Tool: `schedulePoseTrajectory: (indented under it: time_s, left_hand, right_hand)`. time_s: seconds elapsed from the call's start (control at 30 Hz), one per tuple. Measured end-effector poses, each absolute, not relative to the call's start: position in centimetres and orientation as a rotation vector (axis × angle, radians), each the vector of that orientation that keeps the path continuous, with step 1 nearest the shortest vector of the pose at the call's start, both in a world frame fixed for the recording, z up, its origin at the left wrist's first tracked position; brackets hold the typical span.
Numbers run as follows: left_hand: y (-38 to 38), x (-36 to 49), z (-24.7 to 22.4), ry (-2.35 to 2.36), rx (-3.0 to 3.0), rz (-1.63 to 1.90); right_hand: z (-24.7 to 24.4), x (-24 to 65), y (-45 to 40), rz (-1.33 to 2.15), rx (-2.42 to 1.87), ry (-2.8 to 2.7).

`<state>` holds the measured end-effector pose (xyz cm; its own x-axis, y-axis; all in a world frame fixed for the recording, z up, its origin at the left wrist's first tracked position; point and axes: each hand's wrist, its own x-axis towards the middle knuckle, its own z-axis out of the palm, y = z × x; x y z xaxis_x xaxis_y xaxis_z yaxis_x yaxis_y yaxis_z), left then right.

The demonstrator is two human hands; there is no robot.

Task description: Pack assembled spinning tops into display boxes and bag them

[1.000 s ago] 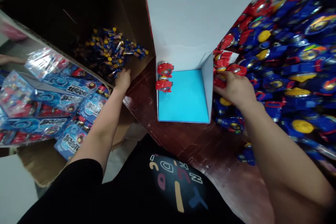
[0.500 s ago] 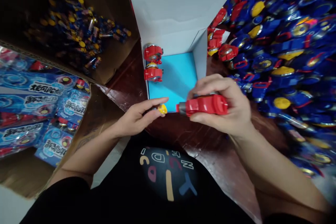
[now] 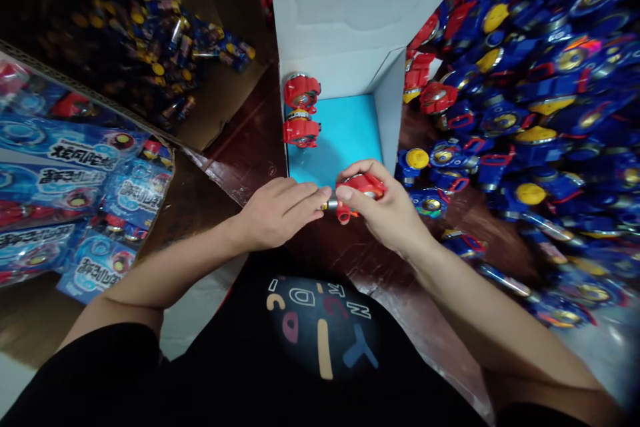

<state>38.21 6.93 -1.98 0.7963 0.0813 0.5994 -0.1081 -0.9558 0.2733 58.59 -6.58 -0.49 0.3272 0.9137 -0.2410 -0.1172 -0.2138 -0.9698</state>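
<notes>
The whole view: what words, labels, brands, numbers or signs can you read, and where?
"N", "Y": shirt, among scattered letters; the Y shows upside down, the rest I can't name surely.
Packs: bold Chinese-looking characters, too stylised and blurred to read.
Tubes: too small and dark.
Blue toys: too blurred.
Red toy in right hand: no legible text.

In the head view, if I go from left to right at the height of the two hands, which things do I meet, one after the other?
Blue toy packs, left hand, red toy, right hand that holds it, pile of blue toys.
</notes>
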Motion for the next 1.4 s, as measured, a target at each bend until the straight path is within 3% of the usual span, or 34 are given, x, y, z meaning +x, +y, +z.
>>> schedulePoseTrajectory:
  time_s: [0.23, 0.4, 0.5, 0.63, 0.73, 0.97, 1.1, 1.2, 1.4]
  left_hand:
    - [7.6, 36.7, -1.2, 0.336, 2.244, 0.454]
    - [7.2, 36.2, -2.7, 0.167, 2.627, 0.975]
    - [9.6, 36.5, -3.3, 0.068, 2.705, 0.990]
    - [13.9, 39.0, -3.2, 0.419, 2.597, 0.635]
    - [15.4, 41.8, -4.5, 0.375, 2.526, 0.567]
    - [15.0, 43.3, -7.8, 0.013, 2.396, 0.937]
    - [17.3, 41.5, -7.5, 0.378, 2.290, 1.192]
    - [23.3, 41.2, -8.2, 0.799, 2.238, 1.265]
    - [35.1, 46.2, -10.2, 1.560, 2.076, 0.869]
  right_hand:
    - [0.5, 59.3, -6.5, 1.056, -1.506, -0.759]
    - [1.2, 59.7, -6.7, 1.327, -1.435, -0.656]
    - [1.7, 60.8, -6.7, 0.930, -1.589, -0.896]
    - [1.0, 62.4, -5.3, 0.272, -1.625, -1.520]
    - [0.2, 62.2, -3.4, 0.250, -1.646, -1.977]
    - [1.4, 60.0, -0.2, 0.078, -1.701, -2.512]
    - [1.9, 60.2, -0.1, 0.003, -1.632, -2.407]
    - [1.1, 60.1, -0.3, -0.027, -1.619, -2.311]
    - [0.2, 61.1, 0.0, 0.040, -1.588, -2.127]
